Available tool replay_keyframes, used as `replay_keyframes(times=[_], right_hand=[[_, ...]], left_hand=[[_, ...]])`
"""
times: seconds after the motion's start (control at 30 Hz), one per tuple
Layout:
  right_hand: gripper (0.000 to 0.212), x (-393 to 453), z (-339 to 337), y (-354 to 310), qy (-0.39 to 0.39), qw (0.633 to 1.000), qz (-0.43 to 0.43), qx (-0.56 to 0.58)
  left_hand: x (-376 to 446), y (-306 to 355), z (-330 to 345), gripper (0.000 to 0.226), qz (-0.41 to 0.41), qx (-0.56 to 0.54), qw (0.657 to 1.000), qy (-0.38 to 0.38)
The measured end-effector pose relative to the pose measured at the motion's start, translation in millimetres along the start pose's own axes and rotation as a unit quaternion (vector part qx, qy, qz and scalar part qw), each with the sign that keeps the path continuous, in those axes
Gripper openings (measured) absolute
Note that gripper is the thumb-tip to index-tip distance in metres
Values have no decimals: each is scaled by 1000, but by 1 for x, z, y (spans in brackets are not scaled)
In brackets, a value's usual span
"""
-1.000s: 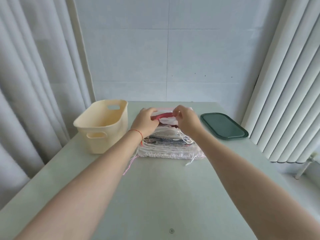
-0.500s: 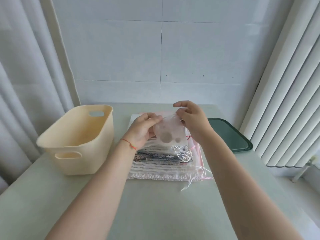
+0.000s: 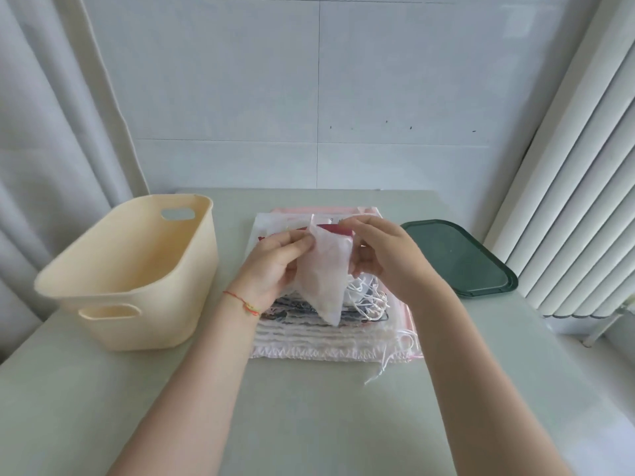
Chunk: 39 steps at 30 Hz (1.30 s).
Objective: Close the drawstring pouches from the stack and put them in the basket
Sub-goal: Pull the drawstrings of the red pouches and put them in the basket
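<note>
We hold one sheer white pouch (image 3: 324,276) up off the stack (image 3: 330,324), just above its far half, with the cream basket (image 3: 130,269) standing left of the stack and a dark green lid (image 3: 457,257) lying right of it on the pale table (image 3: 309,407). Our left hand (image 3: 275,266) pinches the pouch's upper left edge between thumb and curled fingers, and our right hand (image 3: 381,259) has its thumb and forefinger pressed together at the upper right corner, where we judge the cord to be, though the cord itself is too fine to make out there. The pouch hangs slack to a point over the stack's tangle of loose white strings (image 3: 367,297). We judge that we are about to draw the mouth shut, and nothing we can see of the basket's inside holds a pouch. The trouble we foresee lies in that tangle: if the hanging tip or a trailing cord catches among the strings below, lifting toward the basket could drag other pouches off the stack. A pull on only one cord may bunch the thin cloth unevenly and leave the mouth gaping. If the left pinch slips on such light fabric, the pouch may drop back onto the stack.
</note>
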State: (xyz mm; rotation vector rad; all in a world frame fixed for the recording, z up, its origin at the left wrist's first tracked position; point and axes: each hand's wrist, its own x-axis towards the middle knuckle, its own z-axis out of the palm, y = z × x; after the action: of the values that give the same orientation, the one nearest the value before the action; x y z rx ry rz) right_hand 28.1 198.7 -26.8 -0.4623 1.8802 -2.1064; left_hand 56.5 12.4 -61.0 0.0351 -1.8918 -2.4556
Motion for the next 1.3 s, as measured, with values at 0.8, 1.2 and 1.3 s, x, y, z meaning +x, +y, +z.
replay_keyframes(times=[0.8, 1.2, 1.3], right_hand=[[17, -15, -2, -28, 63, 982, -111, -137], [21, -12, -7, -25, 241, 952, -171, -79], [20, -11, -14, -24, 226, 959, -125, -119]], left_hand=[[-26, 24, 28, 41, -6, 198, 969, -151], [-28, 14, 35, 22, 18, 144, 971, -189], [-25, 19, 27, 17, 26, 82, 988, -129]])
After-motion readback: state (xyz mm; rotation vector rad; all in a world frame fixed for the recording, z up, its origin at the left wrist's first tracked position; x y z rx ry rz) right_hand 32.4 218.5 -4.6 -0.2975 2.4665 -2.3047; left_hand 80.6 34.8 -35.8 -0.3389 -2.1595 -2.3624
